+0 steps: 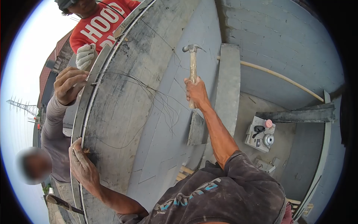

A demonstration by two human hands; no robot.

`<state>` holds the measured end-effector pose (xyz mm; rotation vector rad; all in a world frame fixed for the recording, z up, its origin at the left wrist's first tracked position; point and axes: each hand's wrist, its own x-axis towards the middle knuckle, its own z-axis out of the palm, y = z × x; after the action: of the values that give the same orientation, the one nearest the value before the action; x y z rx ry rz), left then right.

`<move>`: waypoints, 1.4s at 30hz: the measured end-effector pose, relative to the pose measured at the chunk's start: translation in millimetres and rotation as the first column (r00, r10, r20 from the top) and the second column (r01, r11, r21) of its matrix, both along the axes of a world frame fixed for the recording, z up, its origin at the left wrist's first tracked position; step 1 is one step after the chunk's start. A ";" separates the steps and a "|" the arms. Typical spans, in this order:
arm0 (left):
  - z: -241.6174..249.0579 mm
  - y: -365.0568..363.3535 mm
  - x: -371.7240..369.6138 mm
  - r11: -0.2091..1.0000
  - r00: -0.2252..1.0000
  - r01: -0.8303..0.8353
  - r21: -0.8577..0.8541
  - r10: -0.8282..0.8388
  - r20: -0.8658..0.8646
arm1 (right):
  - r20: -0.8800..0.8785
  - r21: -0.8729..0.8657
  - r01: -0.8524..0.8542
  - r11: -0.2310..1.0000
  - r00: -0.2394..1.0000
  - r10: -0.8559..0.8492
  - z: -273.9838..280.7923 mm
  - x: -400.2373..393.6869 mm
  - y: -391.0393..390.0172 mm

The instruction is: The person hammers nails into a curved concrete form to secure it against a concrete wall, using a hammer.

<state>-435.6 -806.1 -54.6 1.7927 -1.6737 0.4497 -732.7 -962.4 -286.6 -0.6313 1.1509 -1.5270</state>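
A claw hammer (193, 65) stands upright in my right hand (196, 91), which is closed round its wooden handle. My left hand (82, 164) rests on the outer edge of the curved grey panel (123, 86), its fingers stretched along the rim; a small brown tuft shows beside the fingertips. Thin dark wires (149, 87) fan out loosely over the panel. At the rim, a co-worker's bare hand (69, 84) is near the wires' far ends. Another person's gloved hand (85, 56) is just above it.
Two people are beyond the panel, one in a red shirt (100, 28), one in grey sleeves (56, 130). A handled tool (61, 203) lies at the lower left. A narrow plank (229, 86) stands to the right. Below is a white box (250, 141) with a kettle (268, 139).
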 end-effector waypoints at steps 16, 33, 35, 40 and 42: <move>-5.8 -3.8 11.8 1.000 1.000 0.015 -0.020 -0.015 -0.007 | -0.010 -0.162 0.236 0.958 0.971 -0.240 4.8 26.6 1.6; -8.0 17.3 10.3 0.832 0.826 0.329 -0.447 -0.483 -0.292 | -0.038 -0.360 0.177 0.916 0.978 -0.204 24.1 14.0 130.6; -15.9 31.5 8.7 0.654 0.632 0.484 -0.581 -0.720 -0.285 | -0.147 -0.393 0.063 0.917 0.980 -0.130 29.0 25.9 154.1; -79.0 80.9 -15.5 0.589 0.197 0.788 -0.181 -0.519 -0.832 | -0.225 -0.319 -0.285 0.904 0.949 0.219 42.0 67.8 214.4; -125.2 88.6 -11.0 0.549 0.214 0.836 0.017 -0.298 -0.930 | -0.227 -0.210 -0.443 0.871 0.889 0.398 46.3 82.5 236.9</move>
<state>-446.6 -717.6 -179.8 1.0531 -1.5479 -1.2704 -650.2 -725.5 -240.3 -1.1380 0.8708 -1.2620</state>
